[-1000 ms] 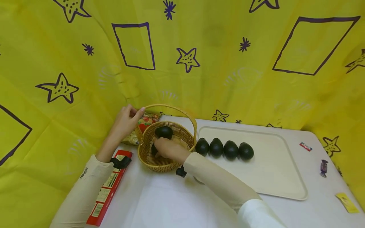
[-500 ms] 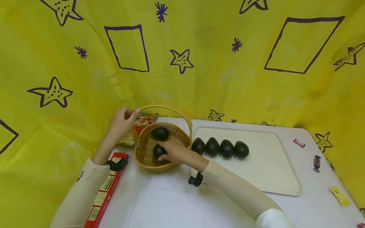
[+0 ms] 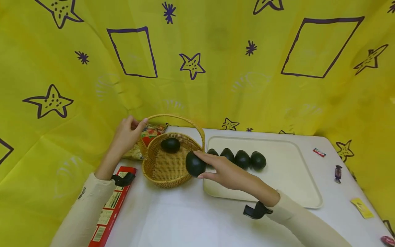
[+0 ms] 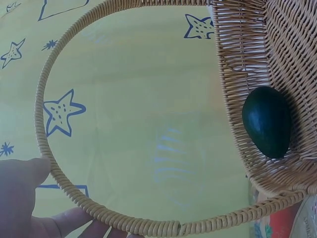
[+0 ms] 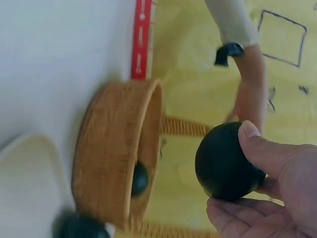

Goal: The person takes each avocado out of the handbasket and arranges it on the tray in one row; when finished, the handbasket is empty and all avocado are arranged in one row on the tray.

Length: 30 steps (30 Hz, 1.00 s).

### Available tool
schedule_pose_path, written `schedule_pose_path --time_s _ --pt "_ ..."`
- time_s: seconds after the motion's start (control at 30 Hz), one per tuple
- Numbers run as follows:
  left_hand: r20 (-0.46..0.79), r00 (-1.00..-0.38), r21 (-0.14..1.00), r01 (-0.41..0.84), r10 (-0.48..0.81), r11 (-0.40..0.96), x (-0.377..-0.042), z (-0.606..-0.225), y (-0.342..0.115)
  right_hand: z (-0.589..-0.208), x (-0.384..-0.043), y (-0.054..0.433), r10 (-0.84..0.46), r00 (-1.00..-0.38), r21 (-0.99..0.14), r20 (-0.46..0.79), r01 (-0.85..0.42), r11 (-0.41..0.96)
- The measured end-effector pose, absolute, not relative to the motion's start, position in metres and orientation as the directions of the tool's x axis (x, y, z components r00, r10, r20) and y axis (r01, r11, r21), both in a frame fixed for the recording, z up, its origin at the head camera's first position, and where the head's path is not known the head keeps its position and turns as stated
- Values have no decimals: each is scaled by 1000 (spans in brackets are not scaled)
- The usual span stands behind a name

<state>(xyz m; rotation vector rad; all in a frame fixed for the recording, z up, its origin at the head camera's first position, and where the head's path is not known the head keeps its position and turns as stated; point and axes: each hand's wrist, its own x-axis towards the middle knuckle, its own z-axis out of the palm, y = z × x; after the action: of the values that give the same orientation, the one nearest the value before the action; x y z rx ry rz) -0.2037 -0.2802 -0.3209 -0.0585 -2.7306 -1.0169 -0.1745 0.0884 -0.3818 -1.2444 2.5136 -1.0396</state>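
My right hand [image 3: 228,171] grips a dark green avocado [image 3: 195,164] between thumb and fingers, just off the right rim of the wicker basket [image 3: 168,183]. That avocado [image 5: 225,161] fills the grasp in the right wrist view. With my left hand [image 3: 126,133] I hold the basket's arched handle [image 4: 106,218] on its left side. One avocado [image 4: 267,122] lies inside the basket against the far wall. Several more avocados [image 3: 242,159] stand in a row on the cream tray [image 3: 284,181]; my right hand partly hides the leftmost ones.
A long red box [image 3: 112,207] lies left of the basket. Colourful packets [image 3: 151,133] sit behind it. Small wrapped sweets, among them a purple one [image 3: 338,174] and a yellow packet [image 3: 362,208], are scattered right of the tray. A yellow patterned cloth [image 3: 216,96] hangs behind the table.
My right hand has lifted one of the two avocados out of the basket and carried it right, past the rim. My left hand keeps holding the handle. The head view has shifted slightly.
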Motion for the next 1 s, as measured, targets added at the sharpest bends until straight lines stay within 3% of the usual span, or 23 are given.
schedule_pose_path --time_s 0.27,0.57,0.77,1.0 --pt "223 -974 642 109 -49 759 -203 -322 -283 -388 -178 172 -594 -770 -622 235 -588 517" --pt "247 -968 623 132 -34 771 -205 -321 -283 -408 -191 260 -429 -894 -667 131 -400 629" --pt "243 -969 628 129 -37 767 -205 -321 -283 -430 -201 300 -357 -933 -661 46 -296 689" --pt "216 -976 642 115 -35 758 -204 -321 -281 -461 -212 328 -336 -941 -642 24 -272 716"
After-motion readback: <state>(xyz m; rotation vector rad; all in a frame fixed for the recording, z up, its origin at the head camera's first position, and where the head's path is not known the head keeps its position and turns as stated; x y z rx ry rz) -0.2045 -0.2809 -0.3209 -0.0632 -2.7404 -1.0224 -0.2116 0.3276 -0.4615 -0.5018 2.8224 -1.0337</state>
